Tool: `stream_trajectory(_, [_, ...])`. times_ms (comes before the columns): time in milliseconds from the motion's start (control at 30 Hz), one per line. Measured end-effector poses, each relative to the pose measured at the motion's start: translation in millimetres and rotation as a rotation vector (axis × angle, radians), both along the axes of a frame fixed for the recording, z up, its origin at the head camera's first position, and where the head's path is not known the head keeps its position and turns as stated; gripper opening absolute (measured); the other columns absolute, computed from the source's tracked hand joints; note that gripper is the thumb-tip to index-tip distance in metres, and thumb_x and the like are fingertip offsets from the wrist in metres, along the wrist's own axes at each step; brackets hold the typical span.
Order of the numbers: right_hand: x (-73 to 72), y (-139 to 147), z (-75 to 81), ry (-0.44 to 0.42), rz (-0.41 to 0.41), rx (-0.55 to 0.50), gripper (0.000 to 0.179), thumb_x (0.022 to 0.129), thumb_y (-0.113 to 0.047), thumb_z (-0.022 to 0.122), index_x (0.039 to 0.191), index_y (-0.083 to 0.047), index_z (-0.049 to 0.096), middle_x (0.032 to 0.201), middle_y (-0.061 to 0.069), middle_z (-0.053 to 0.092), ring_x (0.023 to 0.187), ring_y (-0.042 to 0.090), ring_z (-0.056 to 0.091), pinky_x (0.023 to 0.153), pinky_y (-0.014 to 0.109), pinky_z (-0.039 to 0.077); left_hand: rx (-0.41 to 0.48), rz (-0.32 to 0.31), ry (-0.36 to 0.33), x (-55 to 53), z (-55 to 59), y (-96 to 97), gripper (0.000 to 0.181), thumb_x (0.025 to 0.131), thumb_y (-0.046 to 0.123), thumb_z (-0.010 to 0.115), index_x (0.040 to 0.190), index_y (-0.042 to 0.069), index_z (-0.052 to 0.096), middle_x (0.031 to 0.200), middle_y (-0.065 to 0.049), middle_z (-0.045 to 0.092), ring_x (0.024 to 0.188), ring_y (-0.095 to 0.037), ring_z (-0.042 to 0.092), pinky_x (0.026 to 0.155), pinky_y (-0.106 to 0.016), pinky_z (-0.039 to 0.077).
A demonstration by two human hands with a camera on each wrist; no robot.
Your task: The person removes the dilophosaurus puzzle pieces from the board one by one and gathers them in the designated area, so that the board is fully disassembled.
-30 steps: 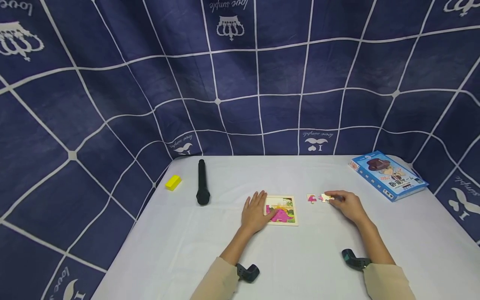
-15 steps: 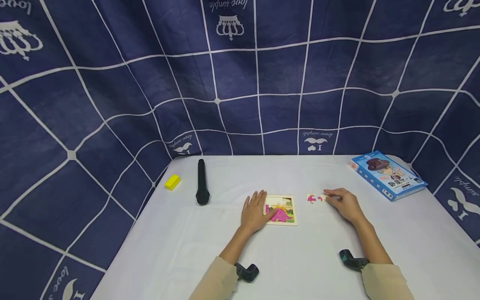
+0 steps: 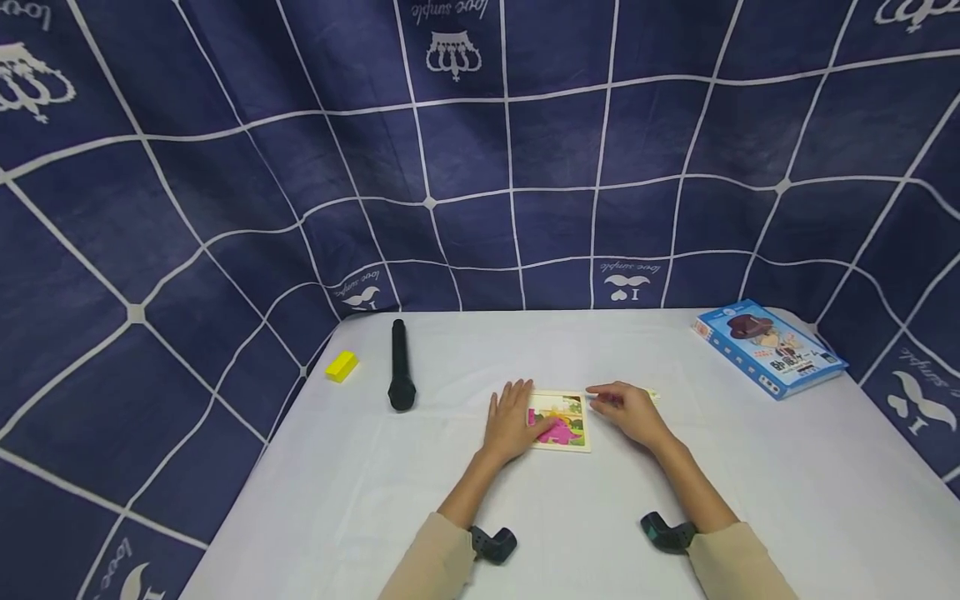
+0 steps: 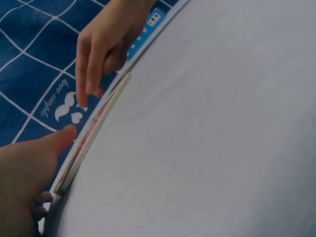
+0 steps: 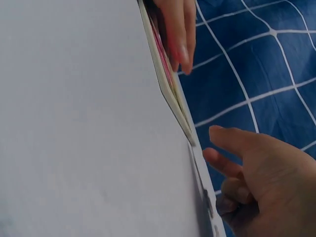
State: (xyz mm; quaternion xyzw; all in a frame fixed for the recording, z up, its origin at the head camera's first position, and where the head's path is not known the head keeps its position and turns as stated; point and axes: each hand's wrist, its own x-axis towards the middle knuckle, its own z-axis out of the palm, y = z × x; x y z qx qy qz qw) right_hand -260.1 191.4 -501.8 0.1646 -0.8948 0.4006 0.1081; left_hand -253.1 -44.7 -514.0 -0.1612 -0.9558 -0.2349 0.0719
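Note:
A small square jigsaw puzzle tray [image 3: 558, 447] with a pale rim and a pink dinosaur picture lies on the white table; its upper left part shows plain board. My left hand [image 3: 510, 427] rests along the tray's left side, fingers straight and thumb stretched over the picture. By the tray's upper right corner is my right hand [image 3: 633, 414], thumb and index finger apart, with nothing seen between them in the right wrist view. Behind that hand a loose puzzle piece [image 3: 652, 394] peeks out. Low, edge-on loose pieces [image 5: 210, 202] also show beneath the hand in the right wrist view.
A blue boxed game [image 3: 772, 346] with a cartoon figure lies at the back right. On the left are a black microphone [image 3: 401, 367] and a yellow block [image 3: 342, 366]. A dark blue curtain [image 3: 480, 167] with white lines stands behind the table [image 3: 360, 500].
My right hand has gone left from the loose pieces to the tray's upper right corner, now covering most of them. My left hand stays on the tray. The head view has shifted slightly.

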Motion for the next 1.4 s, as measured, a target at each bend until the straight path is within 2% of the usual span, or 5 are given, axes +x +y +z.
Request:
stream_trajectory(167, [-3.0, -13, -6.0, 0.021, 0.022, 0.020, 0.025, 0.079, -0.022, 0.074, 0.101, -0.011, 0.072, 0.080, -0.007, 0.064, 0.076, 0.015, 0.056, 0.069, 0.034, 0.045, -0.020, 0.036, 0.013, -0.3, -1.1, 6.6, 0.086, 0.080, 0.063, 0.054, 0.141, 0.006, 0.036, 0.145, -0.015, 0.033, 0.136, -0.031, 0.023, 0.110, -0.051, 0.013])
stream_trajectory(400, [-4.3, -20, -7.5, 0.015, 0.036, 0.059, 0.025, 0.078, -0.021, 0.074, 0.101, -0.012, 0.072, 0.078, -0.007, 0.060, 0.072, 0.013, 0.051, 0.066, 0.033, 0.043, -0.120, 0.091, 0.054, 2.1, -4.1, 13.7, 0.092, 0.076, 0.072, 0.050, 0.140, 0.007, 0.039, 0.146, -0.016, 0.031, 0.136, -0.031, 0.022, 0.110, -0.051, 0.013])
stream_trajectory(667, [-4.9, -19, -5.6, 0.055, 0.038, 0.100, 0.024, 0.077, -0.020, 0.075, 0.098, -0.011, 0.072, 0.077, -0.007, 0.059, 0.073, 0.012, 0.054, 0.071, 0.037, 0.047, -0.174, 0.099, 0.101, 1.5, -7.9, 16.2, 0.091, 0.076, 0.074, 0.047, 0.139, 0.009, 0.041, 0.145, -0.015, 0.032, 0.135, -0.030, 0.024, 0.109, -0.051, 0.016])
stream_trajectory(1100, [-8.5, -15, -7.4, 0.034, 0.088, 0.116, 0.023, 0.078, -0.023, 0.075, 0.098, -0.011, 0.072, 0.074, -0.010, 0.055, 0.071, 0.011, 0.050, 0.069, 0.035, 0.045, -0.213, 0.107, 0.072, 2.0, -10.8, 18.1, 0.092, 0.076, 0.076, 0.044, 0.141, 0.011, 0.037, 0.147, -0.012, 0.029, 0.137, -0.028, 0.021, 0.110, -0.049, 0.013])
stream_trajectory(1400, [-9.6, -18, -5.7, 0.027, 0.090, 0.089, 0.023, 0.077, -0.021, 0.075, 0.098, -0.011, 0.072, 0.074, -0.008, 0.055, 0.071, 0.013, 0.050, 0.067, 0.033, 0.043, -0.210, 0.108, 0.089, 2.9, -8.3, 16.4, 0.092, 0.076, 0.076, 0.044, 0.140, 0.010, 0.039, 0.147, -0.012, 0.031, 0.136, -0.028, 0.023, 0.110, -0.049, 0.015])
